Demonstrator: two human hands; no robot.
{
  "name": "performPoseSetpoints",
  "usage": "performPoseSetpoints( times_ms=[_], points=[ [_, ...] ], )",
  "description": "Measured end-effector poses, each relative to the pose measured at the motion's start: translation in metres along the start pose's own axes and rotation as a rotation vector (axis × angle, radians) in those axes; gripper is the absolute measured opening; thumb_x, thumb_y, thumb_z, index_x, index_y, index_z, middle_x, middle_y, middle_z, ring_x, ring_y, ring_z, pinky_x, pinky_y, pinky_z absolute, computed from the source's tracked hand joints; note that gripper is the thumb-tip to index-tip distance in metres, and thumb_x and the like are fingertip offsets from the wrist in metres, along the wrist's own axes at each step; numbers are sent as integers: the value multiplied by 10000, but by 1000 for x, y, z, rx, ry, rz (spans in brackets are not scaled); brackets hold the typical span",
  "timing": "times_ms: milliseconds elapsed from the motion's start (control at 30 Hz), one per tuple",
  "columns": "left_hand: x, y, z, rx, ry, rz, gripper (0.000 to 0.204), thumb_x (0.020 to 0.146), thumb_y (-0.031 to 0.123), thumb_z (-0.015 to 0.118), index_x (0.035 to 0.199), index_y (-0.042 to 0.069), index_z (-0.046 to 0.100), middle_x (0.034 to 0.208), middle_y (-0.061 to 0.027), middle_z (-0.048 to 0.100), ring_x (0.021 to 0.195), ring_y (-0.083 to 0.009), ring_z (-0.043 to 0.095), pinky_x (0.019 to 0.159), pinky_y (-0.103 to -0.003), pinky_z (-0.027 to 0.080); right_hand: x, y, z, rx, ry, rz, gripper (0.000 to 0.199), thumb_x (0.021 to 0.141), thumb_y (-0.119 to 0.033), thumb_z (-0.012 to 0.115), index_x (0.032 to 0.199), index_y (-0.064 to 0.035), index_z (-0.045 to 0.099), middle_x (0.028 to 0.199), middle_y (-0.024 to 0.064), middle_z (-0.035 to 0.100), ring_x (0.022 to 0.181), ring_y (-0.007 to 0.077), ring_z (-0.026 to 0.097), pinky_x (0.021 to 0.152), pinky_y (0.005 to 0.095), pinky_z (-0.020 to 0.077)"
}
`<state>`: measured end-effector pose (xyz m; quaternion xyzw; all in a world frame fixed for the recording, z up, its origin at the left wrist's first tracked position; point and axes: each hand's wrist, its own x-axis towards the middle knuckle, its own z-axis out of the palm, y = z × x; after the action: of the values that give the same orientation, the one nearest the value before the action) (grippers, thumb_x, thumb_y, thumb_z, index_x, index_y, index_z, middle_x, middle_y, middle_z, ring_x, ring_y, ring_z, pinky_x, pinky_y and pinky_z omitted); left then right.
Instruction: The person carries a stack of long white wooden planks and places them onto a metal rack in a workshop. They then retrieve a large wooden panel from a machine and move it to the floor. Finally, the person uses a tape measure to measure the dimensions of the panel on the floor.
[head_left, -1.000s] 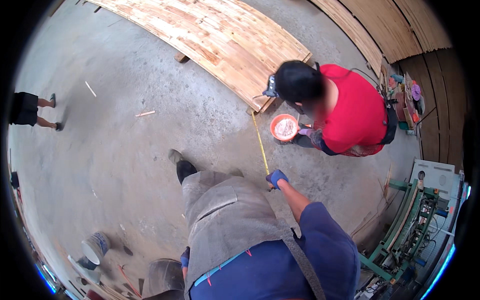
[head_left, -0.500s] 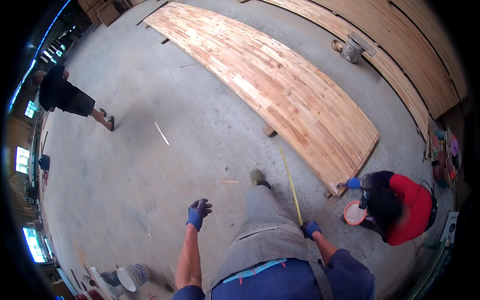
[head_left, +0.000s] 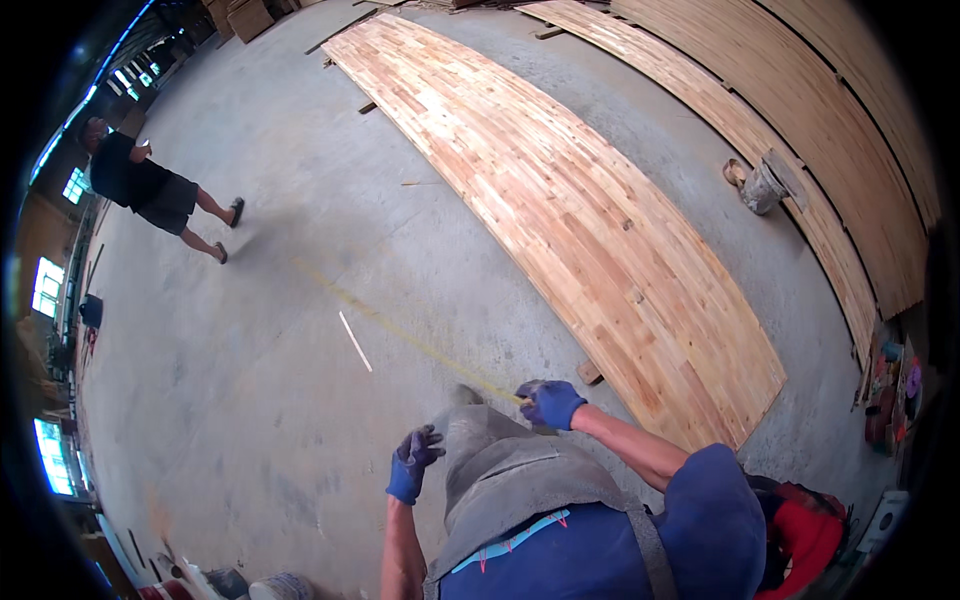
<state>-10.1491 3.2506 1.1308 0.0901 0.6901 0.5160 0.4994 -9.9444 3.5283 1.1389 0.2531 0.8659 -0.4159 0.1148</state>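
My right hand [head_left: 552,403], in a blue work glove, is closed around the near end of a tape measure [head_left: 428,348]. The yellow blade reaches out from it to the far left over the floor, thin and smeared by motion. My left hand [head_left: 414,464], also gloved, hovers to the left of my grey apron [head_left: 545,462]. Its fingers are bent and apart, with nothing seen in them. To the right of my right hand lies a long wooden panel [head_left: 560,190] of glued strips, raised off the floor on wood blocks [head_left: 590,373].
A person in dark clothes [head_left: 150,180] stands at the far left. Another in red [head_left: 808,540] is close at my right, partly hidden. A bucket [head_left: 764,188] sits by more wooden panels [head_left: 770,120] at the right. A thin white strip [head_left: 355,341] lies on the concrete floor.
My right hand has come forward and left, and the tape blade has swung from straight ahead to the far left. I have shifted nearer the red-clad person. The far person has turned and stepped.
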Motion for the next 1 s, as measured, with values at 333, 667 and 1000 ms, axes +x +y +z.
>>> performPoseSetpoints(
  times_ms=[333,667,1000],
  points=[
    [314,237,-60,-176,-159,232,575,1012,498,417,1111,-12,663,1083,-136,696,921,-241,687,840,-347,550,269,-92,-100,-58,45,-86,367,828,-231,581,1160,-93,654,1079,200,656,974,363,640,838,450,506],
    [660,488,-96,97,-310,28,513,1000,489,459,1172,46,653,1030,-97,704,872,-178,673,759,-328,545,436,-20,-222,5,212,298,353,868,-289,521,1116,-83,665,1098,178,665,999,369,634,848,450,517],
    [785,441,-322,-75,159,-432,470,972,468,511,1145,45,622,999,-137,712,756,-230,691,620,-353,517,746,34,-341,157,586,691,355,793,-309,609,1043,-68,686,1009,195,692,931,360,668,820,434,524]
  ],
)
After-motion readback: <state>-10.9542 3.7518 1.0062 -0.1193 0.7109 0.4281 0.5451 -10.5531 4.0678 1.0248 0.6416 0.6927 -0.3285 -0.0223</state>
